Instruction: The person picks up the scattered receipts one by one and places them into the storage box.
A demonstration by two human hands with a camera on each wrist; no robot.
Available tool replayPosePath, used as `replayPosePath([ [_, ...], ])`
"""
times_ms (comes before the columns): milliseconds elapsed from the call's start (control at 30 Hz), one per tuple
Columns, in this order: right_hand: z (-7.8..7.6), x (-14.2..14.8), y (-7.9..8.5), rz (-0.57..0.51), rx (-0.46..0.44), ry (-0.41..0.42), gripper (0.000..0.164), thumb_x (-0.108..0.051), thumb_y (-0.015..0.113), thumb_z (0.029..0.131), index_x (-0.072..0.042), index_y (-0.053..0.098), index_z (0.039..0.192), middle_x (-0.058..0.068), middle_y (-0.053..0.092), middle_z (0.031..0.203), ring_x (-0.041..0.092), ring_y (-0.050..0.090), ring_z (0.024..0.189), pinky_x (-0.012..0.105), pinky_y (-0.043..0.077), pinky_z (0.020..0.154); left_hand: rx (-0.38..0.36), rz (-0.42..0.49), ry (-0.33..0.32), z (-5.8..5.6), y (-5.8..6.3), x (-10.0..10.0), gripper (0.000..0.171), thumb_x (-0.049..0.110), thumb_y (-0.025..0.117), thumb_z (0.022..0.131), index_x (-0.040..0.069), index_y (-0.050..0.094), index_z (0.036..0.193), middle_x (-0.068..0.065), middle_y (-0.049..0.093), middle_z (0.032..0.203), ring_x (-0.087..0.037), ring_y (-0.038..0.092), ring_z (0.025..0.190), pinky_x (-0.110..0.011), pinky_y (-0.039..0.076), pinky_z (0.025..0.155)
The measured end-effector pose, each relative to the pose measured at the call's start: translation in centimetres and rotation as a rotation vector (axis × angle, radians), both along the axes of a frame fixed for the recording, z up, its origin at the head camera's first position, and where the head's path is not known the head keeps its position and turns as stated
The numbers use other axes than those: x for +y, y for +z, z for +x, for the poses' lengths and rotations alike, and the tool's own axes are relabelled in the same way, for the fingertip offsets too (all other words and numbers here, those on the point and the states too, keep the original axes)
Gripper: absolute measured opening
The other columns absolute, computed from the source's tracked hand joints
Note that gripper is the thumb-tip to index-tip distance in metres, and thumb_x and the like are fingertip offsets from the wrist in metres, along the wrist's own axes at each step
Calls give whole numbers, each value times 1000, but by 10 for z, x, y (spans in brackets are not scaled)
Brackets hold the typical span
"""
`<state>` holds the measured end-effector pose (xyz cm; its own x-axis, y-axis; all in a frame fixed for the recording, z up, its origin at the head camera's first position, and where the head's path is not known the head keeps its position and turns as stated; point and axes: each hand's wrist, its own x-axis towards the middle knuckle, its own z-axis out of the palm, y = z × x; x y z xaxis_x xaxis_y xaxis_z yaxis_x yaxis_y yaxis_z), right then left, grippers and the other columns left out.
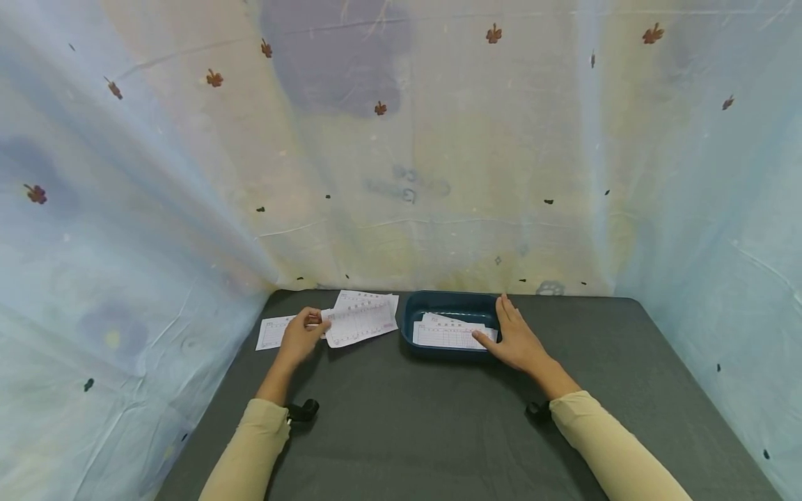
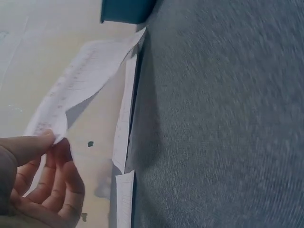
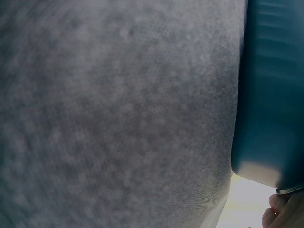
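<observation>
My left hand [image 1: 303,336] pinches the left edge of a white printed form [image 1: 360,324] between thumb and fingers. In the left wrist view that form [image 2: 78,76] curves upward, raised off the table. Under and behind it lies another printed form [image 1: 351,298], and one more form [image 1: 272,334] lies left of the hand, partly covered by it. My right hand [image 1: 519,342] rests at the right end of a dark blue bin [image 1: 447,354], its fingers straight along the rim and its thumb over the papers inside. Several printed forms [image 1: 446,336] lie in the bin.
A dark grey cloth-covered table [image 1: 432,431] spreads under everything. Behind it and on both sides hangs a pale patterned curtain [image 1: 438,174]. Black straps with small devices [image 1: 303,410] sit on both wrists.
</observation>
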<state>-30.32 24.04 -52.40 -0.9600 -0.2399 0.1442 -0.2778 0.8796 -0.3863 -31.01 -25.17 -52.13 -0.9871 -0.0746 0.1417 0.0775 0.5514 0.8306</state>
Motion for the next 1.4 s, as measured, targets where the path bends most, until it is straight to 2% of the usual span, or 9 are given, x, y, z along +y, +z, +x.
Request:
replayPosePath([
  [100, 0, 0, 0, -2, -8, -1, 113, -70, 57, 102, 8, 9, 169, 24, -1, 178, 48, 11, 163, 65, 16, 130, 9, 79, 25, 1, 2, 1, 27, 18, 70, 107, 1, 60, 125, -25, 67, 129, -40, 72, 115, -45, 61, 87],
  [300, 0, 0, -1, 5, -12, -7, 113, -71, 56, 102, 6, 8, 169, 25, -1, 178, 48, 11, 163, 65, 17, 129, 70, 178, 89, 1, 5, 4, 25, 18, 71, 106, 2, 61, 122, -22, 69, 124, -19, 73, 97, -53, 62, 90],
  [433, 1, 0, 0, -1, -10, -9, 113, -71, 57, 101, 7, 10, 169, 25, 0, 178, 48, 11, 163, 65, 17, 129, 99, 240, 86, 1, 10, 9, 25, 16, 72, 106, 0, 61, 121, -22, 69, 122, -11, 71, 94, -50, 63, 91],
  [533, 1, -1, 1, -3, -7, -10, 113, -70, 57, 101, 8, 12, 168, 25, 1, 178, 48, 12, 163, 66, 17, 129, 97, 273, 75, 1, 14, 14, 26, 15, 71, 106, -3, 60, 122, -24, 68, 124, -14, 71, 99, -36, 64, 86],
  [700, 0, 0, 2, -5, -10, -8, 113, -70, 58, 101, 8, 12, 168, 26, 2, 178, 49, 12, 163, 66, 17, 129, 103, 317, 54, -1, 19, 23, 28, 15, 73, 105, -3, 61, 123, -26, 67, 124, -9, 70, 93, -17, 58, 75],
  [767, 0, 0, 2, -5, -9, -7, 113, -70, 58, 101, 8, 12, 168, 26, 2, 178, 49, 12, 163, 66, 17, 129, 116, 332, 42, -2, 20, 26, 28, 16, 74, 105, -2, 63, 122, -26, 68, 123, -5, 68, 89, -17, 57, 74],
  [967, 1, 0, 1, 2, -10, -5, 113, -69, 58, 102, 9, 11, 168, 26, 0, 178, 48, 11, 163, 65, 17, 130, 119, 351, -2, -4, 23, 37, 30, 17, 74, 105, -3, 63, 123, -23, 67, 121, -12, 69, 96, -17, 57, 75],
  [1233, 0, 0, 1, 11, 3, 0, 113, -71, 57, 101, 9, 12, 168, 25, 1, 178, 49, 12, 163, 65, 18, 129, 116, 347, -50, -9, 23, 59, 23, 13, 74, 104, -1, 63, 118, -19, 68, 117, -8, 70, 90, -26, 61, 77],
  [1400, 0, 0, 1, 9, 8, 1, 113, -70, 58, 102, 9, 12, 168, 26, 3, 178, 49, 13, 163, 65, 18, 129, 121, 351, -85, -11, 24, 74, 22, 12, 74, 104, -1, 63, 118, -19, 68, 119, -14, 72, 94, -24, 60, 75],
])
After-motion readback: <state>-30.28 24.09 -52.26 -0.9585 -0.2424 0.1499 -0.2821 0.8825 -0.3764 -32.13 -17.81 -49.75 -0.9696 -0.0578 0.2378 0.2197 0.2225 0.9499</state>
